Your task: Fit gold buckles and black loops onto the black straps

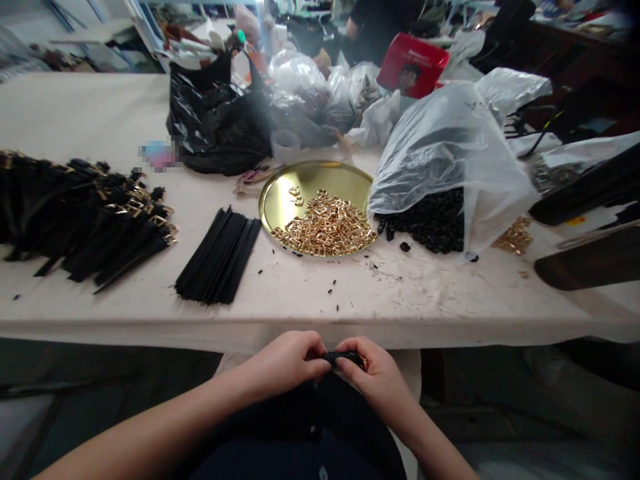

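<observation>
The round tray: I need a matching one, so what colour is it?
The tray is shiny gold; the head view shows it best.

1. Pale cloth-covered table (290, 313) across the foreground; dark grey floor (65, 370) below;
2. Pale worktop (95, 32) at back left; pale blue metal frame (151, 33) beside it;
3. Whitish, hazy light at top centre; dimmer right side.

The tray (289, 185) is smooth, shiny metal; the buckles (333, 225) look metallic and glossy. The black bag (215, 120) is glossy plastic, the clear bag (425, 147) wrinkled plastic.
</observation>
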`<state>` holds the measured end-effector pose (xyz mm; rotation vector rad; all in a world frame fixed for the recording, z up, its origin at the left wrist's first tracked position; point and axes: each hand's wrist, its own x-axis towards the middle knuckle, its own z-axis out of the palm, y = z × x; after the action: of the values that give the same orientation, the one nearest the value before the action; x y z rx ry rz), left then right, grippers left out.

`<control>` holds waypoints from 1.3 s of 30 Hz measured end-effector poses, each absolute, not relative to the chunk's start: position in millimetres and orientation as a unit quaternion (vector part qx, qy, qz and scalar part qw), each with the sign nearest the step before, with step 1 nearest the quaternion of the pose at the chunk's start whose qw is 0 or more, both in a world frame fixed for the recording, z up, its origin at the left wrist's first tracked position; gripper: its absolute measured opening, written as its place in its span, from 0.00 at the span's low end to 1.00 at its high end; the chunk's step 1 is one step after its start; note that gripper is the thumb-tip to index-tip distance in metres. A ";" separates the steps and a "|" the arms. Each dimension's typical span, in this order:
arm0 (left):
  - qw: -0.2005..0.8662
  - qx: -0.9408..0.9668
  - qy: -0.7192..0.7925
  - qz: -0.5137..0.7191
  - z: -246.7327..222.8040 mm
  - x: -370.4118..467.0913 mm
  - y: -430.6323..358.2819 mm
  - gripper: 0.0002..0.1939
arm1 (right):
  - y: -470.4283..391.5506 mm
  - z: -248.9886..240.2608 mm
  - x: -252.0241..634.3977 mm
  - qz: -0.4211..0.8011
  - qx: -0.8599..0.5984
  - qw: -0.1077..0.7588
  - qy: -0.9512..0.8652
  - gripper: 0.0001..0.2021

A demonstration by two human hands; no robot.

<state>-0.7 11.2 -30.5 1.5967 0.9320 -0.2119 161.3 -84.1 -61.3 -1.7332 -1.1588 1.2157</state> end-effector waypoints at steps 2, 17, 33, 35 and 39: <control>0.665 0.632 0.380 -0.116 -21.6 -1.8 16.3 0.12 | -84.6 -60.3 162.1 0.499 -0.663 0.366 -0.420 0.02; 0.745 0.549 0.379 -0.022 -36.7 2.6 8.5 0.11 | -85.9 -44.9 151.8 0.622 -0.606 0.419 -0.267 0.11; 0.824 0.386 0.410 0.060 -37.1 15.8 -6.5 0.11 | -84.4 -65.4 128.5 0.591 -0.572 0.559 -0.104 0.17; 0.863 0.297 0.406 0.051 -35.5 15.0 -4.6 0.11 | -83.6 -63.5 131.3 0.571 -0.594 0.548 -0.143 0.15; 0.897 0.171 0.405 0.048 -35.9 13.5 -4.0 0.10 | -83.6 -61.5 135.7 0.496 -0.662 0.515 -0.227 0.11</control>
<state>13.5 -4.0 -35.9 0.3542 0.8401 0.0989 135.7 -83.6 -61.5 -1.5898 -0.5447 1.1917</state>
